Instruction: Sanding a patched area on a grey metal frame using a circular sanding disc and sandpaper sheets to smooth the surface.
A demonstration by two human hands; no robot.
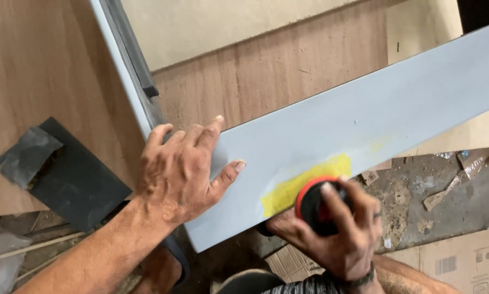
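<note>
A long pale grey board (364,117) lies slanted across a brown plywood sheet (266,76). My left hand (182,169) presses flat on the board's near left end, fingers spread. My right hand (340,231) grips a round black tool with a red rim (314,204) at the board's near edge. A yellow patch (296,185) on the board sits right beside the tool.
A dark grey folded sheet (65,169) lies on the plywood at the left. A grey rail (127,65) runs up from the board's left end. Wood scraps (446,190) and cardboard (457,261) litter the dirty floor at the right.
</note>
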